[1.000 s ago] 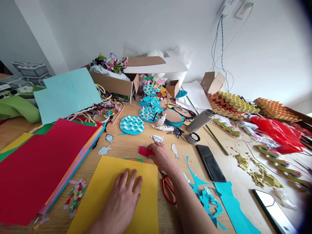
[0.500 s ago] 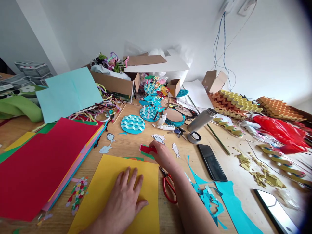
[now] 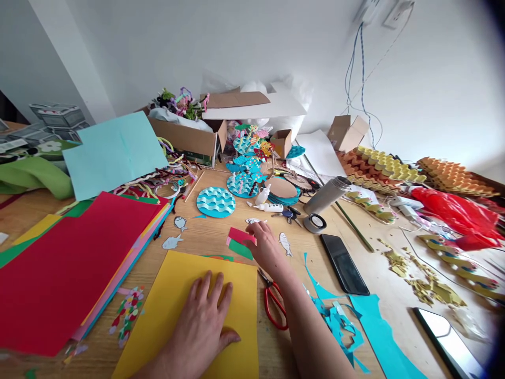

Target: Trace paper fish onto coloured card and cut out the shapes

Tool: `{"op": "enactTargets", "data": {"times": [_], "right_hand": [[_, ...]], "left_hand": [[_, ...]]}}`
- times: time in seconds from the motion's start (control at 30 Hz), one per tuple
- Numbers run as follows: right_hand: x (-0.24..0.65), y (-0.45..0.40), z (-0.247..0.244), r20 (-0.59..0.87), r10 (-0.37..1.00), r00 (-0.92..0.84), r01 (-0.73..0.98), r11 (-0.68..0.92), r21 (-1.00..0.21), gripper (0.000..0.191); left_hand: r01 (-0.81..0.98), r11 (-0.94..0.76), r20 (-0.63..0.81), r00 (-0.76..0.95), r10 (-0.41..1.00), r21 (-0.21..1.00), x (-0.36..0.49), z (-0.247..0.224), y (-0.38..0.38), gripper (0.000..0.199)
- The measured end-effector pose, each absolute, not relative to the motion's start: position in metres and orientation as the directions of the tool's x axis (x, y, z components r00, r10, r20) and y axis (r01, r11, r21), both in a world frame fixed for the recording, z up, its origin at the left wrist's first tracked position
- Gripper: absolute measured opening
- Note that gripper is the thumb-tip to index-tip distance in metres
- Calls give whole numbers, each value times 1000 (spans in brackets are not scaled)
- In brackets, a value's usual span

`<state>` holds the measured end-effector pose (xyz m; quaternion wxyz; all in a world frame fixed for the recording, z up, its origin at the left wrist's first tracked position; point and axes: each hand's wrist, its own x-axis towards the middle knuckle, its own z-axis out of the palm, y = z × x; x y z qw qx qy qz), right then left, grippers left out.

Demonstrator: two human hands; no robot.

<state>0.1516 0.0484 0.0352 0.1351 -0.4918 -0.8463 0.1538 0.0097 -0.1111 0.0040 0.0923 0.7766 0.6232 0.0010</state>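
My left hand (image 3: 205, 321) lies flat with fingers spread on a yellow sheet of paper (image 3: 236, 337). Beyond the sheet, my right hand (image 3: 266, 245) is over the right end of a small red paper piece (image 3: 238, 235), thumb apart from the fingers. That piece rests beside a green paper piece (image 3: 240, 249). Red-handled scissors (image 3: 272, 305) lie by my right forearm, partly beneath it. Paper fish cut-outs (image 3: 284, 244) surround the right hand; a grey-blue fish (image 3: 172, 242) is farther left.
Red paper sheets (image 3: 79, 279) are stacked at left. A wavy blue disc (image 3: 215, 202), glue bottles (image 3: 270, 207) and a steel flask (image 3: 327, 195) stand or lie behind. At right are a black phone (image 3: 344, 263), blue paper scraps (image 3: 343, 326) and another phone (image 3: 450, 342).
My right hand has shifted slightly right and its fingers have loosened from the red paper piece, which now lies just behind the green one. My left hand stays put.
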Motion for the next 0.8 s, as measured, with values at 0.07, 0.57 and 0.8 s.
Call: {"op": "enactTargets", "data": {"times": [0.07, 0.57, 0.8], "right_hand": [[152, 41, 46, -137, 822, -553, 794, 470, -384, 15], [151, 27, 63, -496, 656, -569, 817, 522, -246, 39], [160, 24, 71, -463, 571, -677, 731, 592, -338, 26]], "left_hand": [[966, -210, -92, 225, 970, 148, 9, 1, -112, 77], [965, -251, 82, 245, 966, 81, 10, -11, -116, 89], [962, -224, 316, 167, 934, 155, 5, -23, -117, 93]]}}
